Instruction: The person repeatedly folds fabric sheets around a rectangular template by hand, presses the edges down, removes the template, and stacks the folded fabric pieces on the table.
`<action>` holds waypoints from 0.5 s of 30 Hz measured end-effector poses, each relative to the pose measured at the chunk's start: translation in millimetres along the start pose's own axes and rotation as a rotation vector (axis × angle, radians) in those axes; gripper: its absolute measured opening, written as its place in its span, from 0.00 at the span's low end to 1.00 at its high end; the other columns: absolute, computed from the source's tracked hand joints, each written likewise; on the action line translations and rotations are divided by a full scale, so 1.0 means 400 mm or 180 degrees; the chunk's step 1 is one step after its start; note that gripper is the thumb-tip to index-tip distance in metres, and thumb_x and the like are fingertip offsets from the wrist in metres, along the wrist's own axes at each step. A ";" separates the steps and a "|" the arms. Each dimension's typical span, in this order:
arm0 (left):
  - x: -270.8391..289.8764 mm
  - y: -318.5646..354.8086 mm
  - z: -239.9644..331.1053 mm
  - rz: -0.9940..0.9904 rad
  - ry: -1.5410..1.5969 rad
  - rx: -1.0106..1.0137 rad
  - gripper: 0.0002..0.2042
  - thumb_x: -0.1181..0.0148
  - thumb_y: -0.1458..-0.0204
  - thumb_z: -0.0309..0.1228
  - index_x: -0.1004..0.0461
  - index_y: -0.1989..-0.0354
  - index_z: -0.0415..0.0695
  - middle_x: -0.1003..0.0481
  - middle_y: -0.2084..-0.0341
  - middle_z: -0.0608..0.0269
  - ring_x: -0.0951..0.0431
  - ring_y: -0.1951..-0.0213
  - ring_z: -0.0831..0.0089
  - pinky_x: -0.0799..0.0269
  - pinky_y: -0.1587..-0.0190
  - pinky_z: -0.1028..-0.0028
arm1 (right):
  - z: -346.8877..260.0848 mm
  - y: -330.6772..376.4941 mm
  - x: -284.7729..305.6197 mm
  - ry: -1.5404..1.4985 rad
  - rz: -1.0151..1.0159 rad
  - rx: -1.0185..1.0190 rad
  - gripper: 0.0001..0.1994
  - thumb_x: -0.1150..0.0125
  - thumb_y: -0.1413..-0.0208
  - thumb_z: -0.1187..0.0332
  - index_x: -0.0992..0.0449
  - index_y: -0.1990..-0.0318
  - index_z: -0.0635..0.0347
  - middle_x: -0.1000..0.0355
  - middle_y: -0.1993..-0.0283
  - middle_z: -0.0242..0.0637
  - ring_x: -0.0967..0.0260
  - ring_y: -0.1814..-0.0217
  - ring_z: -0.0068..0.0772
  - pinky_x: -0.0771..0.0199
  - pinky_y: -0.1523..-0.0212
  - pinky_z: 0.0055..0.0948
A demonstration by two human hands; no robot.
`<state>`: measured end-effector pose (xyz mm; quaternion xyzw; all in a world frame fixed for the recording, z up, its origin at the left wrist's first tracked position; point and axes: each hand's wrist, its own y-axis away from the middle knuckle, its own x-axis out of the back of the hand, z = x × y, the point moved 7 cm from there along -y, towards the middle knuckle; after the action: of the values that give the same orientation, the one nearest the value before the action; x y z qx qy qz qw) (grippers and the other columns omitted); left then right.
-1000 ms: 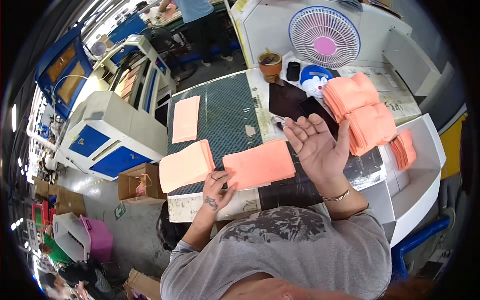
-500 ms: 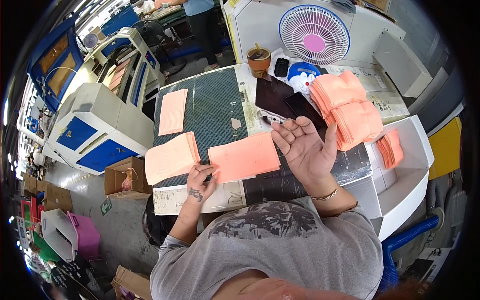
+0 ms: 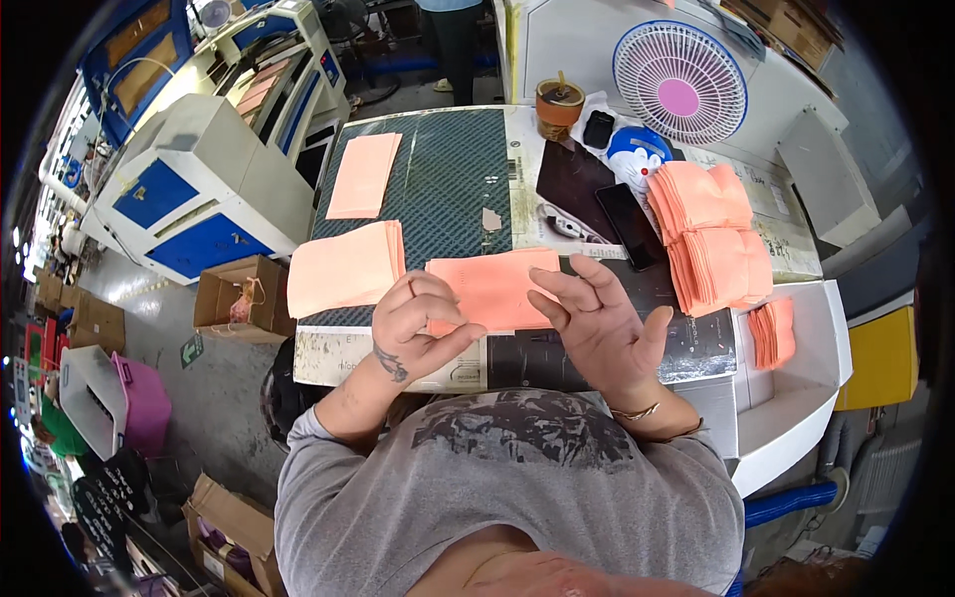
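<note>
The middle stack of orange cloth (image 3: pixel 494 286) lies at the centre of the clock on the table (image 3: pixel 333 350), whose white front edge carries dark print around seven o'clock; handwriting marks the white top toward two. The left hand (image 3: pixel 418 323), at the stack's eight o'clock end, has its fingers curled and thumb extended; whether it pinches a sheet, I cannot tell. The right hand (image 3: pixel 609 333), at four, is loosely spread and holds nothing visible. A brown cup (image 3: pixel 559 111) at one o'clock contains dark stuff and a yellow stick. Past three, a white tray (image 3: pixel 796 413) holds a small orange bundle (image 3: pixel 771 333). At nine, a cardboard box (image 3: pixel 261 325) holds something pinkish, perhaps a bag.
</note>
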<state>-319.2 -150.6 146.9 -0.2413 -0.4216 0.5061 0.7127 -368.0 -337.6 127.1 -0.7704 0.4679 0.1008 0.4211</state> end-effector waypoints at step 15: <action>-0.068 -0.074 0.125 0.0395 0.0775 -0.0650 0.12 0.27 0.61 0.23 0.23 0.67 0.47 0.23 0.68 0.69 0.24 0.65 0.74 0.30 0.60 0.75 | 0.023 0.037 -0.086 0.0750 -0.0765 0.0937 0.48 0.71 0.44 0.26 0.63 0.27 0.53 0.41 0.32 0.51 0.62 0.23 0.50 0.62 0.28 0.54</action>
<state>-349.5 -190.8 186.6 -0.3975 -0.3657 0.4706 0.6977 -396.2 -312.0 132.0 -0.7574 0.4283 -0.1102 0.4804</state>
